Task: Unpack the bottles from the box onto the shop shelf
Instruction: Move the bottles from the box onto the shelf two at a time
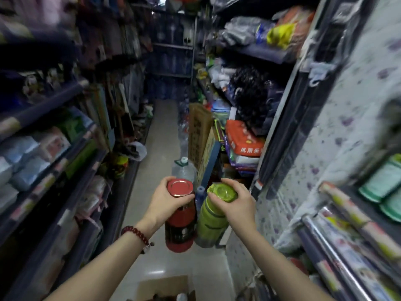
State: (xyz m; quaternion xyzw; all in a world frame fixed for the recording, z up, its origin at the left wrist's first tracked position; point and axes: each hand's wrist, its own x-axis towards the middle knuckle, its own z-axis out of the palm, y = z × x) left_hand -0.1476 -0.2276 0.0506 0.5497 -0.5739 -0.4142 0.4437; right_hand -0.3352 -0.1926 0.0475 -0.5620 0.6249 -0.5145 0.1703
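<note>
My left hand grips a red bottle just under its red lid and holds it upright in the air over the aisle. My right hand is closed over the green lid of a green bottle, held upright right beside the red one. The two bottles almost touch. An open cardboard box sits on the floor at the bottom edge, below my arms, with something pale showing inside. A shop shelf with rolled goods runs along my right.
Packed shelves line the left side of a narrow aisle. A large clear water jug and flat cardboard stand on the floor ahead. A pale tiled floor strip runs down the middle.
</note>
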